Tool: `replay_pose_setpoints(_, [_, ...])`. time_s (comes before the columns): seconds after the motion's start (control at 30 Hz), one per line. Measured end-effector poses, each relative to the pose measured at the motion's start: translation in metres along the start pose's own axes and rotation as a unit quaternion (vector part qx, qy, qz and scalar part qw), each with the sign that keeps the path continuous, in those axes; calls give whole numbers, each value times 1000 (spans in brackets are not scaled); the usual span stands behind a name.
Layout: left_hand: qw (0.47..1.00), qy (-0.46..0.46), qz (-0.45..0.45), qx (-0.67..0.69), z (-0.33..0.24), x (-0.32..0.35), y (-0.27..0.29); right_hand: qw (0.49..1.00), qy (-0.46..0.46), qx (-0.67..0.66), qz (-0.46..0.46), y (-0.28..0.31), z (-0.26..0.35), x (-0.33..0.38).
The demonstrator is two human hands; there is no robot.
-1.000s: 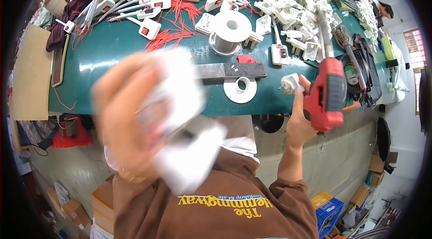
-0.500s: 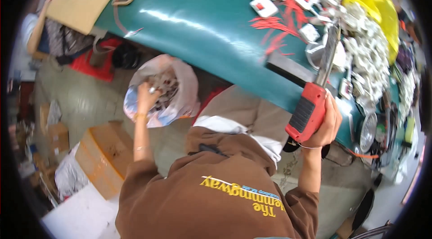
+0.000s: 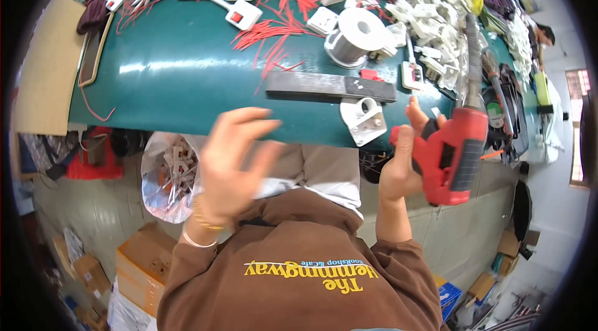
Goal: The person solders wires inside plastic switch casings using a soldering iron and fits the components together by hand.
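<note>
My left hand (image 3: 230,172) hovers near the table's front edge, blurred, with its fingers spread and nothing visible in them. My right hand (image 3: 402,166) holds a red and black soldering gun (image 3: 458,156) by its handle, the long metal barrel pointing away over the table. Between the hands, a white plastic bracket (image 3: 363,121) lies at the table edge. Just beyond it are a dark flat bar (image 3: 305,86) and a spool of silver wire (image 3: 355,38). A white housing with a red switch (image 3: 412,75) lies near the barrel.
Red wires (image 3: 289,4) and white switch housings (image 3: 243,14) spread over the green table (image 3: 187,94), beside a heap of white parts (image 3: 430,13). A phone (image 3: 93,57) lies at left. Below the edge stand a bag of parts (image 3: 168,175) and a cardboard box (image 3: 146,265).
My left hand has come up out of the bag of parts to the table's front edge. The soldering gun in my right hand has swung more upright, and the view has shifted.
</note>
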State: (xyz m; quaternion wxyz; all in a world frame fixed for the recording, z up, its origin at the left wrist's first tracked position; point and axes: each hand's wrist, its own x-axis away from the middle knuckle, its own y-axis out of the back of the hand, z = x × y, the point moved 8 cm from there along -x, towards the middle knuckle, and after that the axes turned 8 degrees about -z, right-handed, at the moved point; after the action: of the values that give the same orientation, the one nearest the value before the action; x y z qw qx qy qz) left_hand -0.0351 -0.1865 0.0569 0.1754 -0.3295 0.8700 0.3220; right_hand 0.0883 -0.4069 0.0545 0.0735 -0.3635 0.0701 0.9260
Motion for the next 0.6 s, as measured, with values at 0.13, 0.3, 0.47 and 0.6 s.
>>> replay_pose_setpoints(0.13, [991, -119, 44, 35, -58, -11, -83, 990, -81, -52, -104, 26, -15, -22])
replay_pose_setpoints(0.3, [985, -157, 67, -11, -48, -10, -121, 981, -122, -71, -132, 45, -35, -24])
replay_pose_setpoints(0.47, [980, -150, 120, 46, -42, -38, -111, 971, -140, -117, -155, 51, -40, -23])
replay_pose_setpoints(0.6, [982, -154, 109, 29, -44, -38, -113, 962, -155, -149, -170, 53, -39, -21])
